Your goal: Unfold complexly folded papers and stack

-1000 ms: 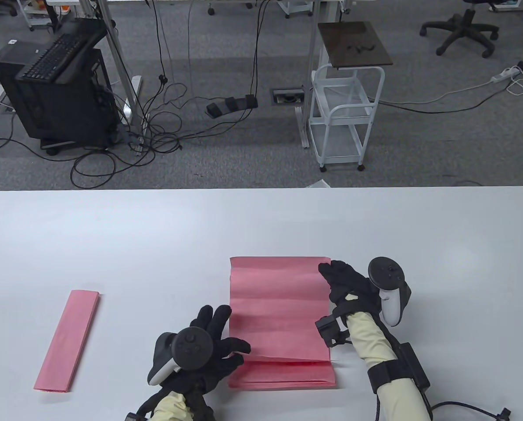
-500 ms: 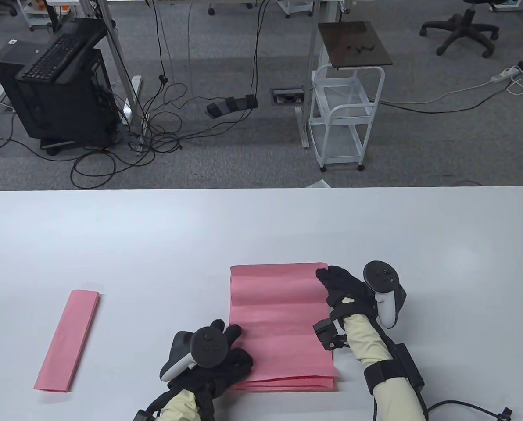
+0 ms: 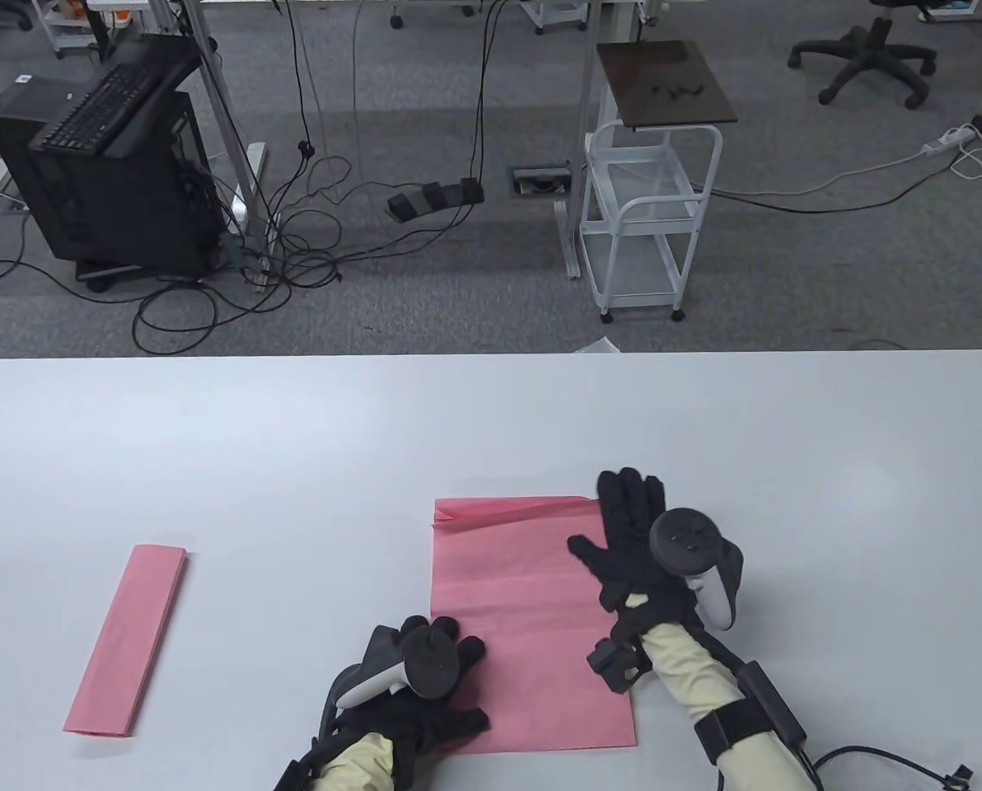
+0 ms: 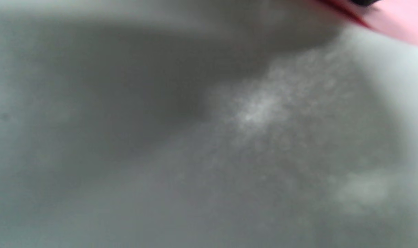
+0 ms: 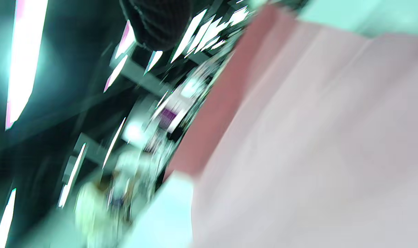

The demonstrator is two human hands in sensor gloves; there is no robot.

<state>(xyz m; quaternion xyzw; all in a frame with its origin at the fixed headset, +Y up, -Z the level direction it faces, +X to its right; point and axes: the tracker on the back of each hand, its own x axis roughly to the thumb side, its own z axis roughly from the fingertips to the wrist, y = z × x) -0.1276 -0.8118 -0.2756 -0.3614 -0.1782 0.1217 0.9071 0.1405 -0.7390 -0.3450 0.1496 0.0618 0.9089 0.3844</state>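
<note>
The pink sheet [image 3: 524, 643] is lying almost fully opened near the front edge of the table [image 3: 293, 445], a little right of the middle, with creases running across it. Its far edge is curling up slightly at the far left corner. The right hand [image 3: 631, 535] is lying flat and spread, fingers extended, over the sheet's far right corner, pressing there. The left hand [image 3: 437, 692] is resting on the sheet's near left corner with fingers splayed; whether it is pinching the paper, I cannot tell. A second pink paper, the strip [image 3: 128, 638], is sitting still folded near the table's front left, well apart from both hands. Both wrist views are blurring badly, showing only table and pink paper.
</note>
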